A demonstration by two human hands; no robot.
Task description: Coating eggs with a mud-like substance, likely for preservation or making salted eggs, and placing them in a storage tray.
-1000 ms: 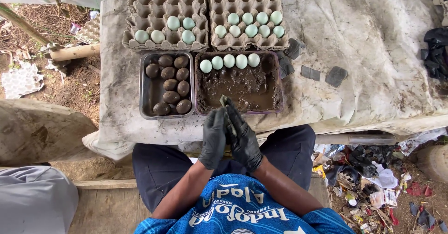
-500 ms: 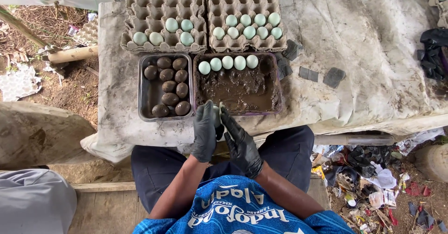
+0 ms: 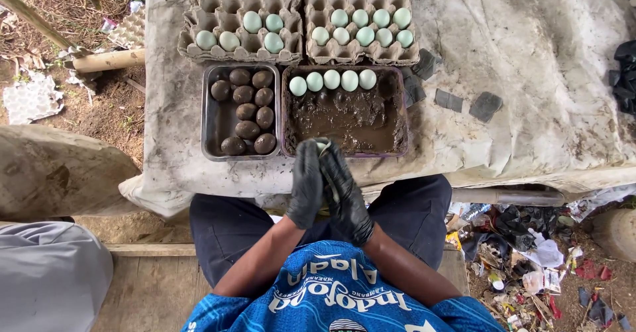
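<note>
2 black-gloved hands, left hand (image 3: 306, 183) and right hand (image 3: 344, 189), press palms together, grip clamped on a pale egg (image 3: 324, 147) just showing at the fingertips, over a tray of wet brown mud (image 3: 348, 116) holding 5 pale eggs. Beside it, a steel tray (image 3: 213, 120) holds 8 mud-coated eggs. 2 cardboard cartons (image 3: 301, 47) sit on the cloth-covered surface (image 3: 530, 73).
</note>
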